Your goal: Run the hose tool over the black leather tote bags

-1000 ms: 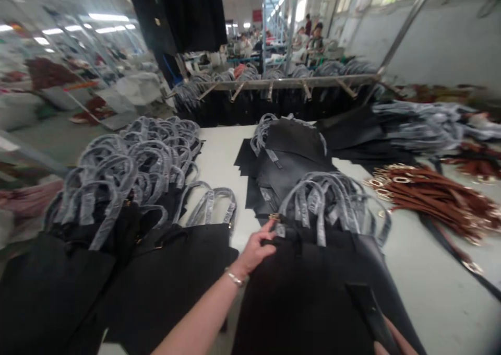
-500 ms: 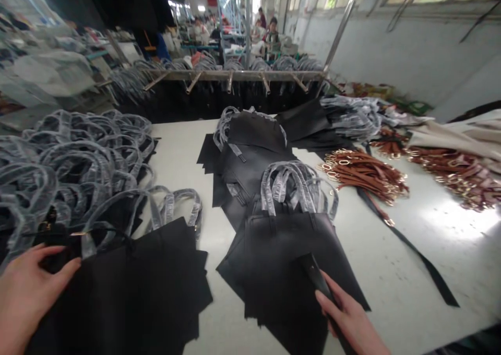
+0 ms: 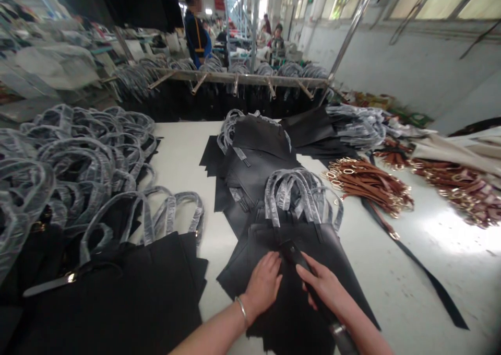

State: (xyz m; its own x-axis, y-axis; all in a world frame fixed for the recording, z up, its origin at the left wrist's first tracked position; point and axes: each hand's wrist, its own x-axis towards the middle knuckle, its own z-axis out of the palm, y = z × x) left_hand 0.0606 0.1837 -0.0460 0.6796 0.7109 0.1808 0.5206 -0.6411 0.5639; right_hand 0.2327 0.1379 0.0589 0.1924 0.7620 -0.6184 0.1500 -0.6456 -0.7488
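Note:
My right hand is wrapped round a black handheld tool, whose dark tip rests over the upper part of the front black bag panel. Beside the tip, my left hand lies on the same panel, its fingers bent and close together; whatever may be under the fingertips is hidden. Plastic-wrapped handles stand up from this stack. To the left lies another stack of black panels, with a strap and metal buckle on it.
Wrapped handles heap up at the left. Brown straps and a long black strap lie right on the pale table. Behind are a metal rack and a standing person.
My left hand has moved right, from the left stack to the front middle panel. The tool in my right hand has shifted left and up. A standing person has appeared behind the rack.

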